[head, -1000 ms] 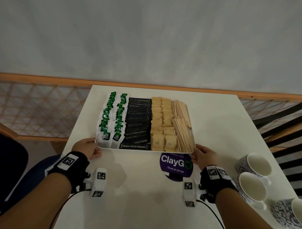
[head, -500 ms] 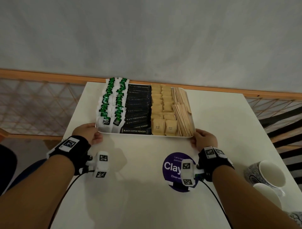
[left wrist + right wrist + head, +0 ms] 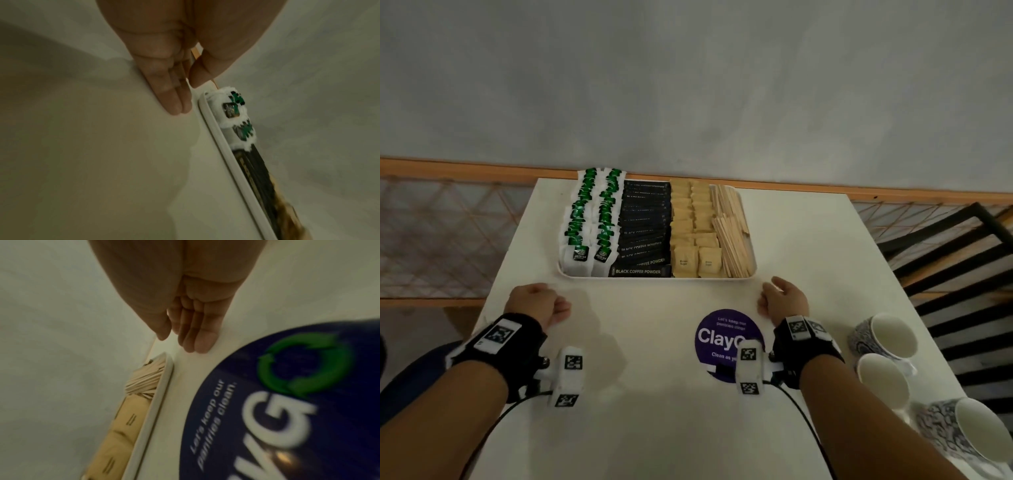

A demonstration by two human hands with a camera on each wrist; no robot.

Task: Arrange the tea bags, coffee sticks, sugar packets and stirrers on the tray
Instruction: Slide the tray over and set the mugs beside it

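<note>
The white tray (image 3: pixel 654 278) sits at the far side of the table. It holds green-tagged tea bags (image 3: pixel 589 222) on the left, then black coffee sticks (image 3: pixel 643 236), brown sugar packets (image 3: pixel 695 233) and wooden stirrers (image 3: pixel 732 233) on the right. My left hand (image 3: pixel 544 303) hovers just short of the tray's near left corner, loosely curled and holding nothing. The left wrist view shows that hand (image 3: pixel 174 94) apart from the tray rim (image 3: pixel 222 146) and tea bags (image 3: pixel 232 110). My right hand (image 3: pixel 782 298) is relaxed near the right corner; in the right wrist view the hand (image 3: pixel 195 331) is clear of the rim (image 3: pixel 156 405).
A purple round ClayGo sticker (image 3: pixel 726 339) lies on the white table under my right wrist. Three mugs (image 3: pixel 883 337) stand along the table's right edge. A wooden rail (image 3: pixel 825 192) runs behind the table, and a black slatted chair (image 3: pixel 962 257) is at the right.
The tray slid away from me toward the far edge of the table. Both hands, which gripped its near corners, have let go and drawn back a little.
</note>
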